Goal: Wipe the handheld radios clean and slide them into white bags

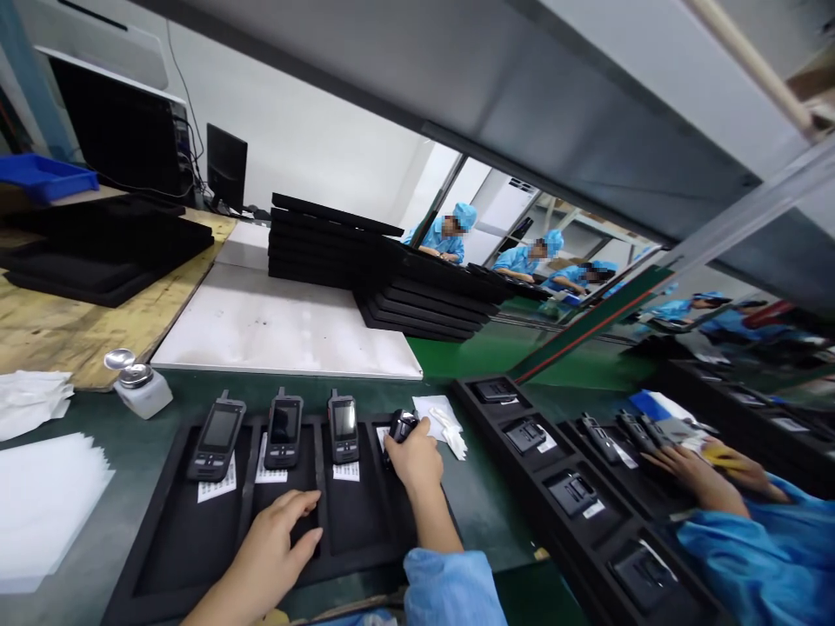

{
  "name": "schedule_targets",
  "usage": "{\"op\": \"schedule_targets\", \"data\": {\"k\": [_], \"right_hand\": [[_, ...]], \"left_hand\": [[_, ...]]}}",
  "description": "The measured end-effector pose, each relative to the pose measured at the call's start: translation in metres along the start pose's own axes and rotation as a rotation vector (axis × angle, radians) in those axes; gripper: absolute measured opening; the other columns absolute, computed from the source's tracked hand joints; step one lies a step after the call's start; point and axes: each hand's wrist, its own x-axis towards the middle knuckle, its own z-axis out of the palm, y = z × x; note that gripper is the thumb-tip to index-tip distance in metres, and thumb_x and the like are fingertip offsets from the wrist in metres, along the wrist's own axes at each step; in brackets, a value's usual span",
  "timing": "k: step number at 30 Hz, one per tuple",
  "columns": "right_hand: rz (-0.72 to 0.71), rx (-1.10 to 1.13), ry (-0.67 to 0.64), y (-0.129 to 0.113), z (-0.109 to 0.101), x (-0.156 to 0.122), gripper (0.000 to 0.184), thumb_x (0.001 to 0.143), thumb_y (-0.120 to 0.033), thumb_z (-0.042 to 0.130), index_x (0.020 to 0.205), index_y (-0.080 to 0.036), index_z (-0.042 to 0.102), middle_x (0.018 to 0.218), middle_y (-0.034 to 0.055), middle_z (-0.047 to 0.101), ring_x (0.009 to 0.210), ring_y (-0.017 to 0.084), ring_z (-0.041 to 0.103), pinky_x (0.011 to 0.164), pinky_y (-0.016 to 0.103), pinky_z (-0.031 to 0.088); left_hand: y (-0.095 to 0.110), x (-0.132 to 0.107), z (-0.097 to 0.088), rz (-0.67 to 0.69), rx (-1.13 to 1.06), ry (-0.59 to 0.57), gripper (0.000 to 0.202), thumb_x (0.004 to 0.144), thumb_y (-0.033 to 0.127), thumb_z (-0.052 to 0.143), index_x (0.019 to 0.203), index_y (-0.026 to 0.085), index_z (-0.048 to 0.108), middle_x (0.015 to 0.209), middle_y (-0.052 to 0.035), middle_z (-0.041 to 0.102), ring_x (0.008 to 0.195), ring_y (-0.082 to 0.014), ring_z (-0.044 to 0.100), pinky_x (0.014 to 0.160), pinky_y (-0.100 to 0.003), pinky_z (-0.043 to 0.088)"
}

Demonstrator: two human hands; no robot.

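Note:
A black foam tray [189, 548] lies before me, split into long compartments. Three black handheld radios with screens, keypads and stubby antennas rest in it: the left radio [220, 435], the middle radio [284, 430] and the third radio [343, 426]. White printed labels peek out beneath them. My right hand [417, 461] is closed around another handheld radio [403, 423] at the top of the rightmost compartment, its face partly covered by my fingers. Over the second compartment, below the middle radio, my left hand [277, 543] hovers with thumb and fingers apart, holding nothing.
White sheets [49, 513] and a pump bottle [143, 391] lie left. Right of my tray, another foam tray [522, 461] holds black parts with labels. A co-worker's hands [704, 474] handle devices beyond it. Black trays [326, 248] are stacked behind; a shelf [457, 78] hangs overhead.

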Motion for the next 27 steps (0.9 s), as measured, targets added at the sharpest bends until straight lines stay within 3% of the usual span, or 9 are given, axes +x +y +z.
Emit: {"op": "schedule_targets", "data": {"k": [3, 6, 9, 13, 16, 19, 27], "right_hand": [[-0.074, 0.104, -0.015, 0.017, -0.003, -0.007, 0.089, 0.079, -0.036, 0.064, 0.148, -0.005, 0.019, 0.116, 0.0245, 0.058, 0.102, 0.037, 0.064, 0.087, 0.049, 0.049], [-0.348, 0.458, 0.000, 0.038, 0.003, -0.032, 0.087, 0.081, -0.035, 0.062, 0.151, -0.014, 0.015, 0.124, 0.0166, 0.056, 0.110, 0.028, 0.061, 0.090, 0.040, 0.052], [-0.695, 0.821, 0.026, 0.054, 0.013, -0.065, 0.086, 0.083, -0.034, 0.065, 0.152, -0.021, 0.015, 0.135, 0.0152, 0.048, 0.123, 0.028, 0.053, 0.097, 0.042, 0.051], [-0.927, 0.892, 0.008, 0.061, 0.018, -0.096, 0.087, 0.085, -0.026, 0.065, 0.154, -0.022, 0.012, 0.141, 0.0159, 0.044, 0.128, 0.031, 0.049, 0.104, 0.047, 0.047], [-1.035, 0.917, -0.005, 0.063, 0.018, -0.103, 0.086, 0.085, -0.028, 0.065, 0.154, -0.021, 0.013, 0.142, 0.0167, 0.043, 0.128, 0.033, 0.048, 0.103, 0.050, 0.047], [-1.095, 0.953, -0.005, 0.067, 0.018, -0.102, 0.086, 0.087, -0.032, 0.063, 0.155, -0.019, 0.012, 0.144, 0.0177, 0.042, 0.130, 0.034, 0.046, 0.103, 0.051, 0.048], [-1.082, 0.974, -0.038, 0.078, 0.015, -0.100, 0.084, 0.087, -0.035, 0.063, 0.154, -0.018, 0.015, 0.143, 0.0188, 0.043, 0.128, 0.036, 0.048, 0.101, 0.052, 0.048]], "left_hand": [[-0.001, 0.000, 0.001, -0.017, -0.065, 0.030, 0.034, 0.087, 0.024, 0.057, 0.120, 0.025, 0.064, 0.105, -0.0053, 0.069, 0.094, -0.0197, 0.066, 0.086, -0.034, 0.054], [0.006, 0.001, 0.000, -0.030, -0.144, 0.097, 0.033, 0.088, 0.027, 0.058, 0.120, 0.026, 0.064, 0.105, -0.0046, 0.069, 0.092, -0.0187, 0.066, 0.084, -0.033, 0.055], [0.031, 0.004, -0.001, 0.014, -0.202, 0.139, 0.044, 0.084, 0.027, 0.065, 0.128, 0.028, 0.059, 0.114, -0.0055, 0.067, 0.100, -0.0205, 0.065, 0.087, -0.034, 0.054], [0.075, 0.014, -0.005, 0.173, -0.234, 0.049, 0.074, 0.075, 0.029, 0.078, 0.141, 0.031, 0.045, 0.134, -0.0082, 0.056, 0.122, -0.0263, 0.054, 0.099, -0.039, 0.048], [0.096, 0.019, -0.007, 0.268, -0.180, -0.032, 0.080, 0.072, 0.031, 0.081, 0.143, 0.031, 0.044, 0.140, -0.0092, 0.051, 0.129, -0.0284, 0.047, 0.109, -0.044, 0.040], [0.107, 0.022, -0.006, 0.313, -0.141, -0.063, 0.077, 0.073, 0.035, 0.081, 0.141, 0.027, 0.046, 0.137, -0.0121, 0.053, 0.127, -0.0298, 0.049, 0.109, -0.047, 0.039], [0.121, 0.022, -0.001, 0.380, -0.128, -0.069, 0.079, 0.072, 0.037, 0.083, 0.140, 0.027, 0.044, 0.132, -0.0110, 0.056, 0.122, -0.0265, 0.051, 0.106, -0.043, 0.041]]}}
